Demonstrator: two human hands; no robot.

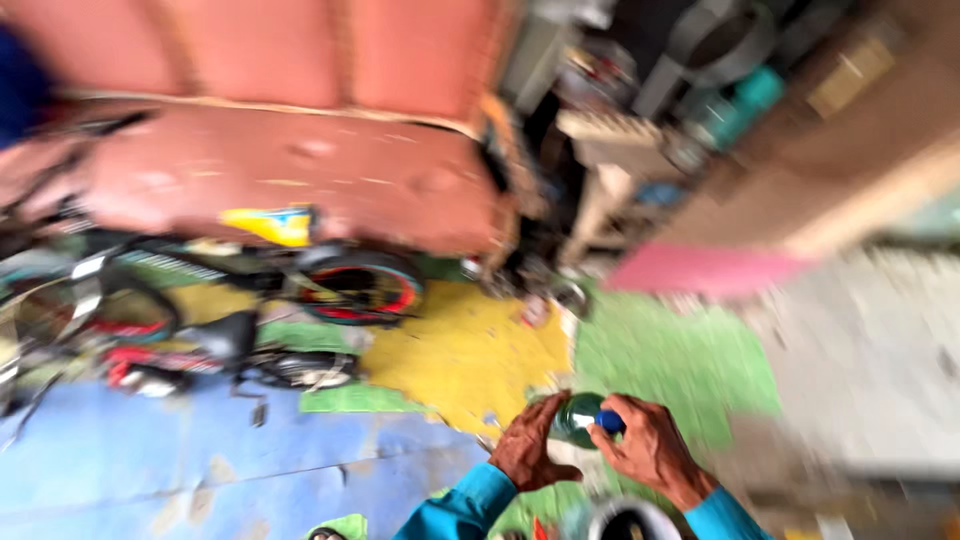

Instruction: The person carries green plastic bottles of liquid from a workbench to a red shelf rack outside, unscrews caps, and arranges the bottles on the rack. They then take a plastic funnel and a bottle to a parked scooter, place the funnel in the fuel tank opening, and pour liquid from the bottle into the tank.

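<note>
Both hands meet low in the frame over one small green bottle (578, 418). With my left hand (532, 447) I cup the bottle's body, fingers curled round it, while my right hand (648, 447) closes on the blue cap (609, 422), thumb and fingers pinched on it. The bottle sits between my palms, held in the air above a patchwork mat (660, 360) of green, yellow and blue, tipped sideways with its cap end toward my right.

As I judge it, the work on the cap is only at the grip: the cap sits on the neck, and the blur keeps me from telling whether it is turning one way or the other. Nothing poured or emptied shows on the mat.

By count: one bottle, one cap, two hands, both in teal sleeves (462, 508). One small bicycle (250, 300) lies on its side at left, with a black saddle and two wheels that I can make out, one with a red rim. One reddish sofa (300, 150) stands behind it, and one pink board (700, 268) lies at right. A round, dark object with a pale rim sits just below my wrists, too blurred to name. Shelves and clutter beyond are too smeared to count.
</note>
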